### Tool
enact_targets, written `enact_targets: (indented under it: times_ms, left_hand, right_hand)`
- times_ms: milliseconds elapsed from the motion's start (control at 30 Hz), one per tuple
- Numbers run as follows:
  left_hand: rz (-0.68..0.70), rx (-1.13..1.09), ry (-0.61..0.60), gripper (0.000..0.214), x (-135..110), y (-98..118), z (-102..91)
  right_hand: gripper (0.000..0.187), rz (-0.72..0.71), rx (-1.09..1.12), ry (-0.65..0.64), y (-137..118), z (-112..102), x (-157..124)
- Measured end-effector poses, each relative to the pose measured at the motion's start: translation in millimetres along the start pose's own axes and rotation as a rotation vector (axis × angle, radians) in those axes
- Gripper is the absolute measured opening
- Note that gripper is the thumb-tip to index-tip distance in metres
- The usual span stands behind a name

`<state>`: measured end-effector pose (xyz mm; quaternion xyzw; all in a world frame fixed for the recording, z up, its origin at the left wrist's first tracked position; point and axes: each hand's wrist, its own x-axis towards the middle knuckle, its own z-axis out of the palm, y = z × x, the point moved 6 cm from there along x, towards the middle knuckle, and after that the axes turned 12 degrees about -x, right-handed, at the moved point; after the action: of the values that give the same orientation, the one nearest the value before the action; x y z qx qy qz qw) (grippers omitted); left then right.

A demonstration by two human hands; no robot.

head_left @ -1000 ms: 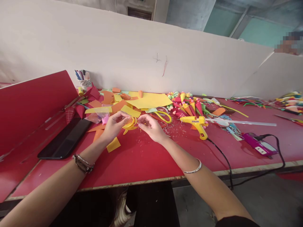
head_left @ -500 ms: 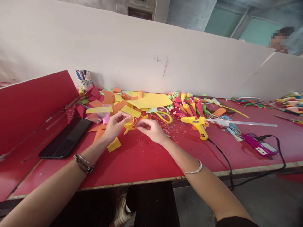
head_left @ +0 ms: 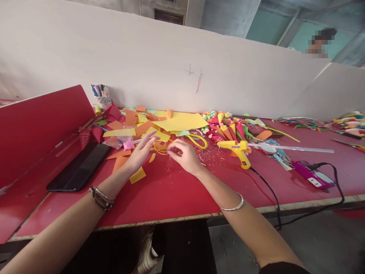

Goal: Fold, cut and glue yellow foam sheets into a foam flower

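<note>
My left hand (head_left: 140, 154) is open, fingers stretched out, just left of a coiled yellow-orange strip (head_left: 160, 148). The fingertips of my right hand (head_left: 184, 155) pinch together at the strip's right side; the exact grip is partly hidden behind the fingers. A small curved yellow scrap (head_left: 152, 157) lies below the coil. Beneath my left wrist area sits a yellow paper square (head_left: 138, 175). Beyond both hands spreads a large yellow sheet (head_left: 182, 121) among orange and yellow paper pieces. A yellow looped cord (head_left: 203, 143) rests past my right hand.
To the right lies a yellow glue gun (head_left: 241, 150) with its stick, cabled to a purple power strip (head_left: 313, 177). Small coloured cones (head_left: 228, 129) are heaped at the back. A black phone (head_left: 80, 167) and a pen cup (head_left: 102, 98) stand left. Someone is behind the partition (head_left: 242, 72).
My left hand has let go of the yellow strip, opened its fingers and drawn slightly left. The strip now sits more loosely coiled by my right fingertips, which have barely moved.
</note>
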<state>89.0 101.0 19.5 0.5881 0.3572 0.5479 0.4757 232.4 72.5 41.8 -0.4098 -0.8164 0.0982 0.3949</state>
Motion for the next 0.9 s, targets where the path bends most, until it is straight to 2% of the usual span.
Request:
enact_targets:
  times_ms: [167, 300, 433, 733, 900]
  left_hand:
    - [-0.117, -0.073, -0.194, 0.046, -7.7, -1.4, 18.0]
    - [-0.099, -0.049, -0.236, 0.044, -6.6, 2.3, 23.6]
    - [-0.067, 0.007, -0.266, 0.038, -3.4, 2.2, 21.5]
    - [-0.04, 0.199, -0.217, 0.033, 1.2, -3.8, 9.0]
    - [-0.151, 0.182, -0.072, 0.034, 4.5, -9.4, -0.2]
  right_hand:
    - [0.007, 0.003, -0.015, 0.03, 0.5, -0.9, -0.1]
    - [0.01, 0.011, -0.026, 0.023, 0.2, -0.7, 0.1]
    - [0.009, 0.072, 0.013, 0.051, 4.0, -2.4, 0.0]
    - [0.006, 0.146, 0.156, 0.13, 13.0, -5.8, -0.8]
    - [0.007, 0.162, 0.188, 0.184, 18.1, -7.7, -0.9]
